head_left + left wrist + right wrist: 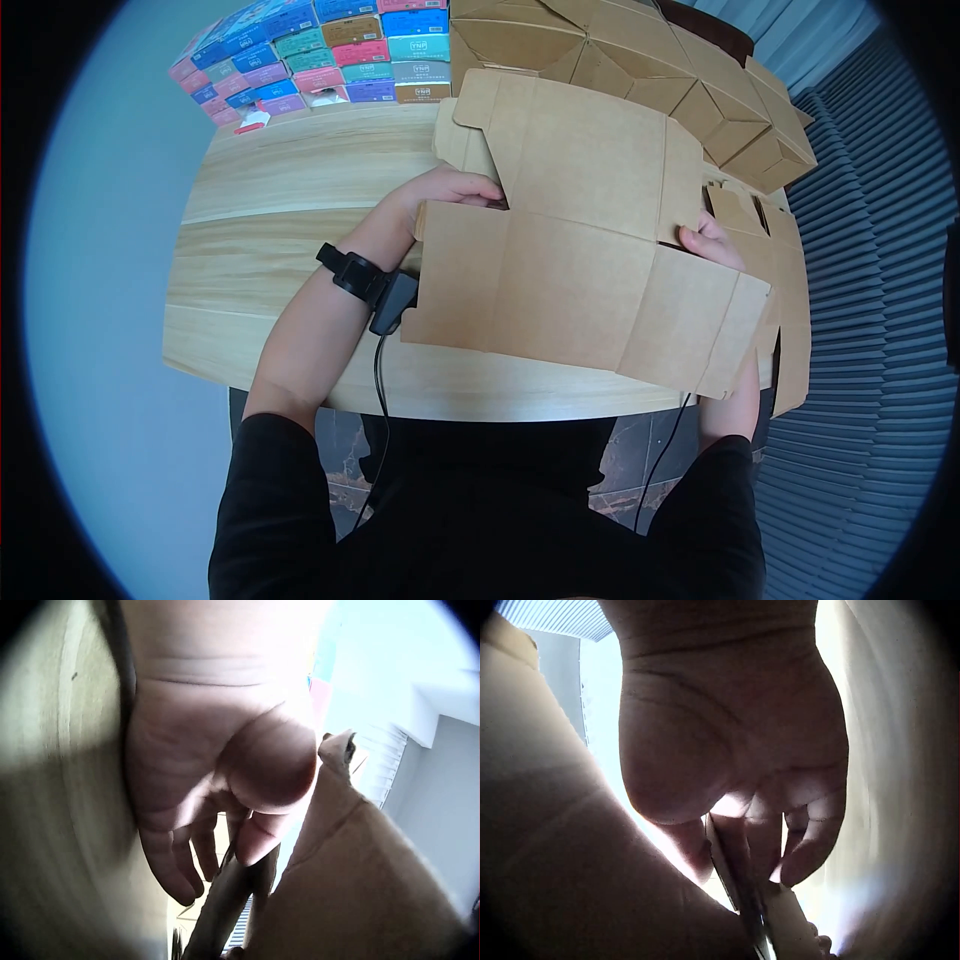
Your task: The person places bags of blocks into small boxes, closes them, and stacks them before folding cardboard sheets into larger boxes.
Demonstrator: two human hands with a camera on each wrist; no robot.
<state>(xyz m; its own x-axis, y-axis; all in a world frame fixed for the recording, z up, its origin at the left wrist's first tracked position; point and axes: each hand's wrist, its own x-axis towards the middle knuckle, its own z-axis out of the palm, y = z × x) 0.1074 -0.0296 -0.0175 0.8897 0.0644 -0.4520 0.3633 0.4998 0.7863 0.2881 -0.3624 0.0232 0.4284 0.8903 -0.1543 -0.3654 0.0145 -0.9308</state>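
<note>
An unfolded brown cardboard box blank [580, 270], with fold creases and side flaps, is held up over the near part of the table. At a slot in its left side, my left hand [455, 187] pinches the board between thumb and fingers. My right hand [712, 243] grips the opposite slot, its thumb on top and most of its fingers hidden beneath. In the left wrist view, the thumb [259, 836] lies against a cardboard edge beside a broad panel [360, 877]. The right wrist view shows the fingers [810, 851] curled around cardboard edges under a dark panel [577, 855].
Stacks of small colourful boxes [365, 50] stand at the table's back left. Several folded brown cartons [630, 60] line the back right. More flat cardboard [792, 300] lies along the right edge of the wooden table [270, 260]. A cable [380, 380] hangs from the left wrist camera.
</note>
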